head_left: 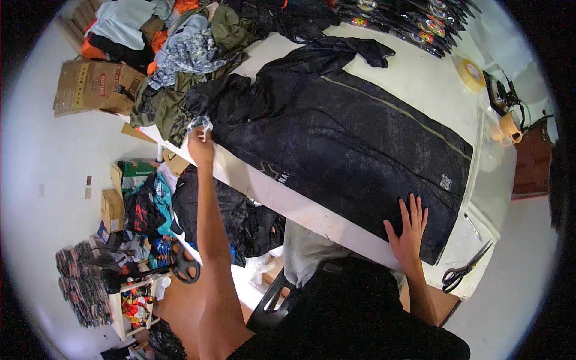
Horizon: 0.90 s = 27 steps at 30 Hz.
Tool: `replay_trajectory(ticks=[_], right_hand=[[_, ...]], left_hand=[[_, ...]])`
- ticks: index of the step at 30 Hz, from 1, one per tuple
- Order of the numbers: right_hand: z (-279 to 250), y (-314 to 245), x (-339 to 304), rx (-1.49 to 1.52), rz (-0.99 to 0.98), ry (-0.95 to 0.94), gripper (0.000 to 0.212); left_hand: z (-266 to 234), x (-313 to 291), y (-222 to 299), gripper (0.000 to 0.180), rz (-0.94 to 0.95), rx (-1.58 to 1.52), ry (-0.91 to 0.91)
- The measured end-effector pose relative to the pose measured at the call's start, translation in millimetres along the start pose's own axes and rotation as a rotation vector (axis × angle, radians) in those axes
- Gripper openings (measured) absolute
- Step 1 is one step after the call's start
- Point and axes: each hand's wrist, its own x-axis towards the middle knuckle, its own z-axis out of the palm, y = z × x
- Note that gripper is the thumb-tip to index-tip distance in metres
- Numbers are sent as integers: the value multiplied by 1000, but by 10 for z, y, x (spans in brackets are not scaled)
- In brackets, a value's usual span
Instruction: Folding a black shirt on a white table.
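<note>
White tabletop [432, 84]; white wall [42, 156] at left. Black fabric garment [336, 132], pale stripe lengthwise, laid across tabletop. Right hand [411, 231]: fingers spread on garment. Left hand [201, 147]: closed on crumpled pale material [199, 122], left edge. Black-handled scissors [459, 276], right corner. Bare surface beyond garment.

The right hand [409, 235] lies flat, fingers spread, on the near end of the black garment [348, 135], which stretches across the desk [273, 197] to beside the left hand [201, 147], whose fingers pinch a pale scrap [200, 123]. Right of the right hand lie a pen [473, 227] and, nearer the body, scissors [459, 276]; tape [471, 75] sits well beyond it. Just past the left hand bunches camouflage cloth [174, 123], with a box [90, 90] farther left.
</note>
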Motion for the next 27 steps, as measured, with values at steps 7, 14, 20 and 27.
replay_trajectory(ticks=[7,14,20,27], right_hand=[[-30,0,496,-8,-57,99,61],[59,76,475,-70,9,30,68],[14,96,508,-110,56,-3,69],[51,84,563,-104,35,-61,69]], left_hand=[[309,234,722,23,442,-162,-133],[957,589,576,49,369,251,-458],[1083,608,671,51,208,361,-341],[994,619,793,36,389,428,-23]])
